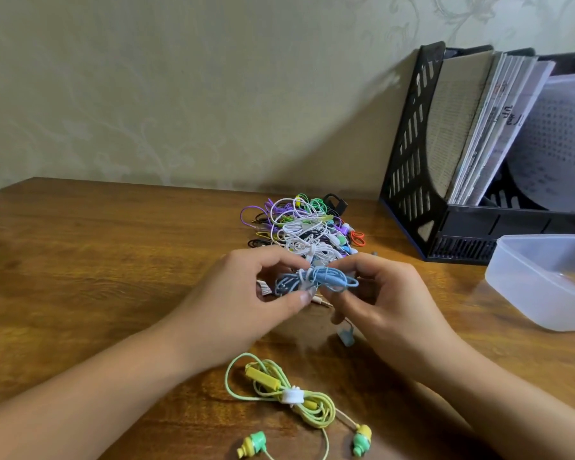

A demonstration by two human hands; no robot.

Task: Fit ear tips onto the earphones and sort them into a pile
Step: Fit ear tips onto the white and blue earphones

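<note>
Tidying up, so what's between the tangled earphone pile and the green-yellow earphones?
In the head view, both hands, left and right, holding a bundled blue earphone cable.

**Glossy wood, soft plastics, matt paper**

Varnished wood on the counter (97, 260), brown, grained, with a soft sheen near the wall. Smooth rubbery plastic on the blue earphone cable (316, 280), bundled and pinched between both hands (243, 293). Same slick coating on the green-yellow earphones (299, 398), with a white plastic clip and glossy buds. Mixed coloured plastic cords in the tangled pile (306, 227). Frosted, translucent plastic for the container (518, 287), smooth-walled. Hard black plastic, slotted and matt, for the file rack (409, 180). Printed paper (498, 127) inside, matt. Textured wallpaper (180, 94), pale, embossed, faintly satin.
</note>
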